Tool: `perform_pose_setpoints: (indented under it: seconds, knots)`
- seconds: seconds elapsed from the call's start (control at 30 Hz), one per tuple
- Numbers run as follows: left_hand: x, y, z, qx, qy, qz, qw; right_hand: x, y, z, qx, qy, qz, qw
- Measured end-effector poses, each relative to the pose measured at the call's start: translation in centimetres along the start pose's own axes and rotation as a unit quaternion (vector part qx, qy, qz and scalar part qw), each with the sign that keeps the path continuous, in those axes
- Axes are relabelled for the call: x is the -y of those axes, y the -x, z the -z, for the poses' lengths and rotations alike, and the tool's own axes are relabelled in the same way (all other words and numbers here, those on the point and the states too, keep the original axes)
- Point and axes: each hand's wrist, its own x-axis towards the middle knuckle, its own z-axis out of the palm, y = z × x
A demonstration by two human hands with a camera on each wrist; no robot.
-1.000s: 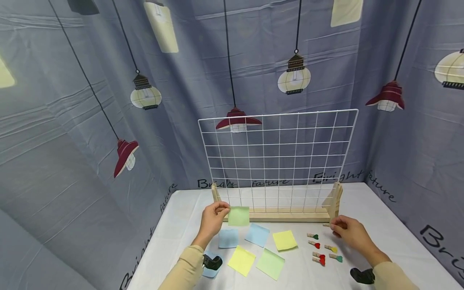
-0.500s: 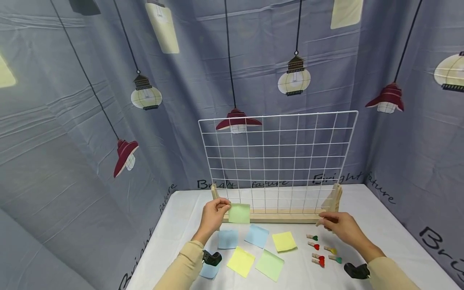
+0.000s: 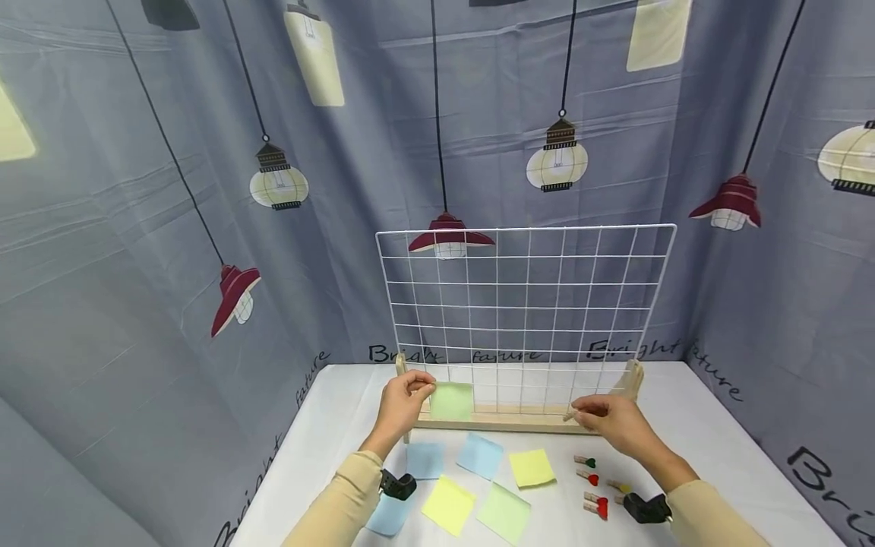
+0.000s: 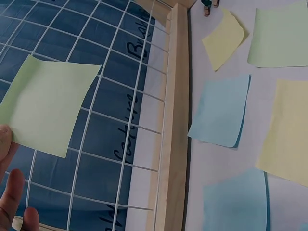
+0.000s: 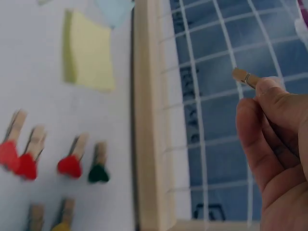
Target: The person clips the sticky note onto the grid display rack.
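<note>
My left hand (image 3: 402, 403) pinches a green sticky note (image 3: 452, 400) by its left edge, in front of the lower left of a white wire grid (image 3: 526, 296). In the left wrist view that note (image 4: 50, 103) hangs flat over the wires, thumb at its corner. A small wooden clothespin (image 5: 246, 78) is pinched between thumb and forefinger of my right hand (image 3: 613, 425), its tip pointing left, before the grid's lower right. The rest of the clothespin is hidden by the fingers.
Blue, yellow and green sticky notes (image 3: 448, 505) lie on the white table before the grid's wooden base (image 3: 509, 419). To their right are several clothespins with coloured hearts, among them a red one (image 5: 70, 163) and a dark green one (image 5: 99, 166).
My right hand has lifted the clothespin and moved left along the grid's base. My left hand keeps the green note at nearly the same spot. The head view has tilted slightly up.
</note>
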Motion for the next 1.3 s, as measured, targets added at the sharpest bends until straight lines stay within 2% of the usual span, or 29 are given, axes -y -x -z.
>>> perform_pose_setpoints:
  seconds: [0.23, 0.43, 0.53, 0.77, 0.9, 1.0, 1.13, 1.3]
  knots:
    - [0.4, -0.1, 0.2, 0.01, 0.001, 0.001, 0.9999, 3.7, -0.3, -0.4, -0.018, 0.01, 0.029, 0.9994]
    - [0.2, -0.1, 0.6, -0.008, 0.017, 0.0, 0.9998, 6.2, -1.7, -0.5, -0.064, 0.039, 0.087, 0.9934]
    - [0.3, 0.1, 0.6, -0.013, 0.021, 0.008, 0.9997, 7.0, -2.2, -0.3, -0.074, 0.051, 0.103, 0.9907]
    - [0.9, 0.2, 0.9, -0.001, 0.014, 0.006, 0.9999, 7.9, -1.9, -0.8, -0.081, 0.032, 0.09, 0.9921]
    - [0.8, 0.5, 1.3, -0.007, 0.013, 0.017, 0.9997, 9.1, -2.0, -1.2, -0.093, 0.032, 0.123, 0.9876]
    - [0.8, 0.2, 1.1, -0.003, 0.009, 0.012, 0.9999, 9.9, -2.3, -1.1, -0.112, 0.036, 0.143, 0.9827]
    - [0.6, -0.2, 1.1, -0.009, 0.001, 0.001, 1.0, 10.9, -2.7, -1.1, -0.108, 0.027, 0.147, 0.9829]
    - [0.5, -0.1, 1.3, -0.007, 0.001, 0.003, 1.0, 11.8, -2.9, -1.4, -0.108, 0.016, 0.153, 0.9822]
